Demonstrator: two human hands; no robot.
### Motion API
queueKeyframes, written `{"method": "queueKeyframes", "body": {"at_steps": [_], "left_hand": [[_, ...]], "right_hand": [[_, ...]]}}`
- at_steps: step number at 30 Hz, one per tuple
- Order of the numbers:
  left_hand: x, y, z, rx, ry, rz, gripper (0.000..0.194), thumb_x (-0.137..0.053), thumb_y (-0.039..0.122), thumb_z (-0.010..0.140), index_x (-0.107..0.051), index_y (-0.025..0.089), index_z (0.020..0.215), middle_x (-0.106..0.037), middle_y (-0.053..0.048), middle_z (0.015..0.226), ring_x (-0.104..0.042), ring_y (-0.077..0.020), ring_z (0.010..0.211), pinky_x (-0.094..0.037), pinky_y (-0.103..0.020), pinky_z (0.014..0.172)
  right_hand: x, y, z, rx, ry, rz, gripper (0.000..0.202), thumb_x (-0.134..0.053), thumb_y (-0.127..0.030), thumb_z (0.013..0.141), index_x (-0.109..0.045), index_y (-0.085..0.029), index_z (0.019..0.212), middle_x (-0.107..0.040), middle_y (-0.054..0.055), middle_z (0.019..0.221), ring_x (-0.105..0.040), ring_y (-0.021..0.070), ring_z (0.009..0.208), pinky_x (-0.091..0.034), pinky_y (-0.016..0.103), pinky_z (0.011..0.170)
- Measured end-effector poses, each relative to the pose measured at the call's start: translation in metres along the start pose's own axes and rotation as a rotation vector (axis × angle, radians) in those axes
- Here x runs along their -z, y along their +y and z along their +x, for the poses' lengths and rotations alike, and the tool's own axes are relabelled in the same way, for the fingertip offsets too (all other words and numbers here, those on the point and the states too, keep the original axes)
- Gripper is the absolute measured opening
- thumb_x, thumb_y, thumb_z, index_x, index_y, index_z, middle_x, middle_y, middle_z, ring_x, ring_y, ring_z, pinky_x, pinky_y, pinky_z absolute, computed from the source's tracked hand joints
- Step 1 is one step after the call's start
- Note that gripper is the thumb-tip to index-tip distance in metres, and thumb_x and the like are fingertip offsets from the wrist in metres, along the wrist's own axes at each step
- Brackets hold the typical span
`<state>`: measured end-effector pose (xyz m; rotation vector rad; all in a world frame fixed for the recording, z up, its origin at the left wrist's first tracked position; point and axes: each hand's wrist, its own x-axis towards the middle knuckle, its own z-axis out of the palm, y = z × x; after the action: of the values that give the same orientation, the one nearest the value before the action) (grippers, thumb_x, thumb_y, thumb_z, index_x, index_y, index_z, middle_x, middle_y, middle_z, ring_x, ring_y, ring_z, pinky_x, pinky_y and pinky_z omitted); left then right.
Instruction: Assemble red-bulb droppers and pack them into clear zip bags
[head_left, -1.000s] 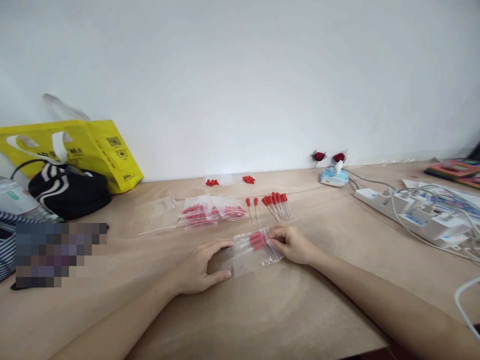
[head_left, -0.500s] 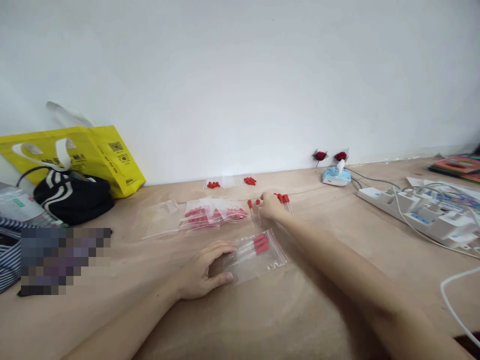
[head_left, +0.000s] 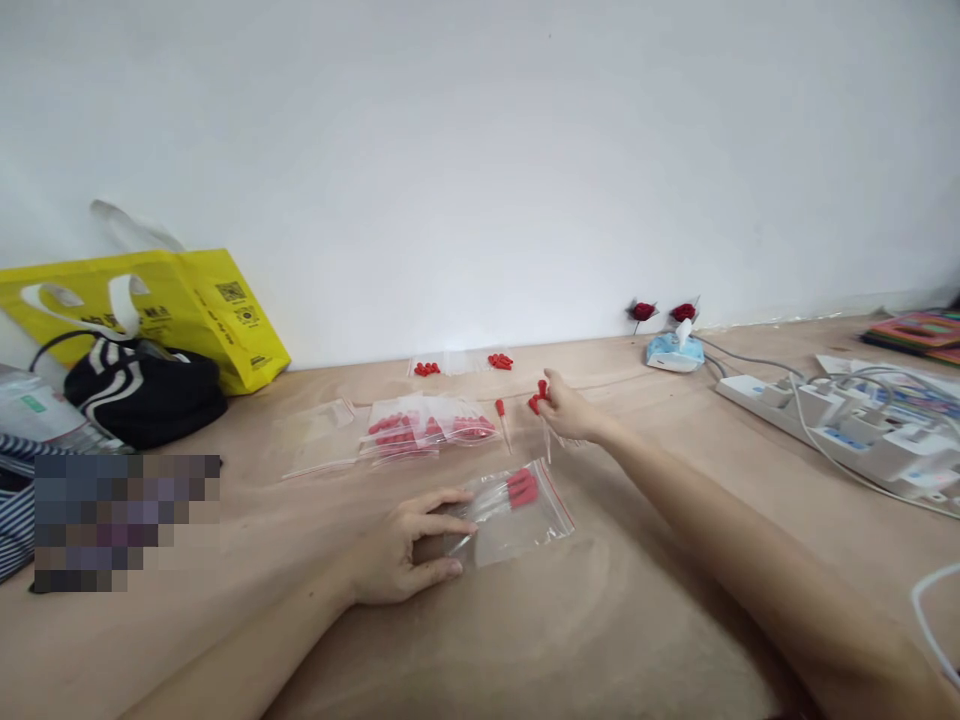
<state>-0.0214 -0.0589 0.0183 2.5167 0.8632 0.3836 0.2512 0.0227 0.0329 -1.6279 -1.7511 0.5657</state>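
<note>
My left hand [head_left: 412,545] lies on the table with its fingers spread, the fingertips touching the left edge of a clear zip bag [head_left: 517,540]. Inside that bag are several droppers [head_left: 523,488] with red rubber bulbs and clear stems. Farther off, my right hand [head_left: 571,412] is closed around a few loose droppers [head_left: 538,402], their red bulbs poking out to the left of the fingers. How many it holds is hidden. A single dropper [head_left: 502,422] lies just left of it, bulb away from me.
Filled zip bags [head_left: 431,425] overlap in the middle, beside a flat clear bag [head_left: 319,430]. More bags with red bulbs [head_left: 461,363] lie by the wall. A yellow bag [head_left: 232,330] and black pouch [head_left: 150,395] stand left; tissues [head_left: 675,350] and a power strip [head_left: 847,430] are right.
My right hand has moved a little right, and the red bulbs that showed on its right now show at its left. My left fingers have spread slightly on the bag.
</note>
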Motion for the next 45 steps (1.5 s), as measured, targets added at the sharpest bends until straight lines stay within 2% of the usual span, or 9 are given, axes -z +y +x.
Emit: {"method": "queueKeyframes", "body": {"at_steps": [2,4,9,18,22,31,37,41,45], "left_hand": [[0.0,0.001,0.0,0.011,0.012,0.0,0.037,-0.056,0.036,0.076,-0.056,0.028,0.112,-0.046,-0.004,0.129,-0.044,-0.0249,0.116,-0.036,-0.043,0.097],[0.0,0.001,0.001,0.013,0.012,-0.003,0.041,-0.057,0.036,0.076,-0.053,0.028,0.116,-0.045,-0.005,0.13,-0.044,-0.0249,0.115,-0.036,-0.042,0.097],[0.001,-0.001,0.002,0.01,0.01,0.014,0.049,-0.056,0.039,0.076,-0.045,0.026,0.122,-0.046,-0.005,0.129,-0.042,-0.0251,0.117,-0.034,-0.042,0.098],[-0.004,-0.004,-0.002,0.071,0.04,0.069,0.055,-0.056,0.044,0.075,-0.039,0.029,0.125,-0.047,-0.004,0.129,-0.042,-0.0262,0.117,-0.035,-0.042,0.097],[-0.007,-0.002,-0.002,0.078,0.086,0.067,0.054,-0.058,0.042,0.074,-0.041,0.029,0.123,-0.048,-0.003,0.127,-0.043,-0.0261,0.117,-0.035,-0.042,0.097],[-0.001,-0.008,0.0,0.027,-0.009,0.074,0.054,-0.053,0.042,0.077,-0.037,0.027,0.126,-0.045,-0.005,0.13,-0.041,-0.0258,0.118,-0.035,-0.041,0.098],[0.001,0.0,0.004,0.06,-0.011,0.077,0.051,-0.053,0.043,0.077,-0.041,0.024,0.123,-0.048,-0.006,0.127,-0.043,-0.0258,0.117,-0.035,-0.043,0.097],[0.002,0.004,0.007,0.034,-0.006,0.084,0.05,-0.054,0.042,0.077,-0.043,0.024,0.122,-0.05,-0.007,0.125,-0.043,-0.0258,0.116,-0.036,-0.042,0.097],[0.002,0.006,0.008,0.004,-0.001,0.07,0.047,-0.053,0.041,0.077,-0.045,0.023,0.12,-0.051,-0.007,0.123,-0.044,-0.0254,0.115,-0.037,-0.042,0.096]], "right_hand": [[0.013,0.011,-0.02,0.045,-0.052,0.173,0.055,-0.043,-0.022,0.079,-0.02,-0.015,0.129,-0.058,0.002,0.074,-0.056,0.0137,0.056,-0.046,0.027,0.055],[0.016,0.022,-0.04,0.064,0.01,0.414,0.049,-0.044,-0.03,0.078,-0.025,-0.018,0.122,-0.05,-0.005,0.066,-0.05,0.0105,0.044,-0.045,0.026,0.047],[-0.002,0.037,-0.073,-0.041,0.094,0.783,0.048,-0.061,-0.041,0.067,-0.035,-0.023,0.103,-0.046,-0.006,0.068,-0.055,0.0101,0.053,-0.051,0.029,0.054],[-0.009,0.022,-0.093,-0.138,-0.157,1.086,0.044,-0.07,-0.045,0.06,-0.041,-0.022,0.084,-0.057,-0.004,0.069,-0.06,0.0118,0.062,-0.049,0.029,0.063],[-0.01,0.022,-0.094,-0.082,-0.284,1.02,0.038,-0.071,-0.041,0.061,-0.044,-0.02,0.078,-0.057,-0.006,0.06,-0.056,0.0091,0.054,-0.044,0.024,0.056],[-0.005,0.033,-0.091,0.185,-0.49,0.546,0.024,-0.065,-0.039,0.068,-0.065,-0.015,0.069,-0.06,0.001,0.067,-0.051,0.0112,0.061,-0.04,0.025,0.057],[-0.011,0.033,-0.09,0.286,-0.436,0.441,0.02,-0.064,-0.035,0.07,-0.069,-0.016,0.076,-0.062,0.003,0.074,-0.053,0.0116,0.064,-0.041,0.024,0.058],[-0.017,0.028,-0.095,0.321,-0.288,0.32,0.017,-0.064,-0.032,0.07,-0.067,-0.015,0.068,-0.06,0.002,0.068,-0.052,0.0106,0.06,-0.04,0.023,0.056],[-0.01,0.03,-0.087,0.401,-0.376,0.28,0.018,-0.059,-0.03,0.074,-0.067,-0.015,0.069,-0.059,0.002,0.068,-0.052,0.0103,0.061,-0.04,0.022,0.056]]}}
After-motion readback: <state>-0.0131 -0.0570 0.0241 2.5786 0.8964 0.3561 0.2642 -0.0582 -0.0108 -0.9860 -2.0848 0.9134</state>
